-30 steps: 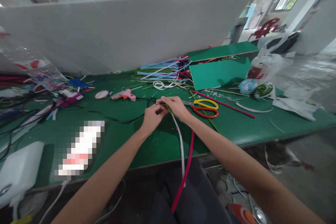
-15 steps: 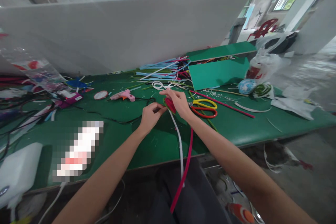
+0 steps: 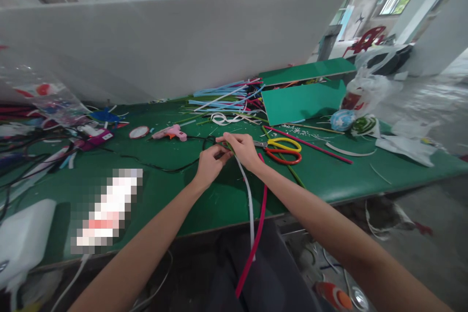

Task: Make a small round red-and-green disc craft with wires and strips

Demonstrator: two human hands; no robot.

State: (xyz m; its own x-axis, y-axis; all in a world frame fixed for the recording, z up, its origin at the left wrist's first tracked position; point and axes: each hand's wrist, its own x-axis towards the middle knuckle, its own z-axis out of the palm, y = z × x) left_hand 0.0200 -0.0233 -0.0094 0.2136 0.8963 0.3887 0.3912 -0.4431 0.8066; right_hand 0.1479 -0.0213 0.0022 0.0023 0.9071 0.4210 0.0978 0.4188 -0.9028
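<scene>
My left hand (image 3: 209, 163) and my right hand (image 3: 241, 148) meet over the middle of the green table (image 3: 175, 190). Both are closed on the same small coil of strips, where a green strip shows between the fingers. A white strip (image 3: 249, 204) and a magenta strip (image 3: 256, 234) trail from my right hand down over the table's front edge toward my lap. Yellow and red scissors (image 3: 283, 150) lie just right of my right hand.
A pink glue gun (image 3: 170, 132) with a black cord lies behind my hands. A pile of coloured strips (image 3: 226, 97) and a green foam sheet (image 3: 303, 101) sit at the back. Plastic bags (image 3: 369, 92) are at right, cables and a white device (image 3: 25, 239) at left.
My right hand lifted back with a red coil showing half a second ago, then came forward again to meet the left hand. The trailing strips swayed slightly.
</scene>
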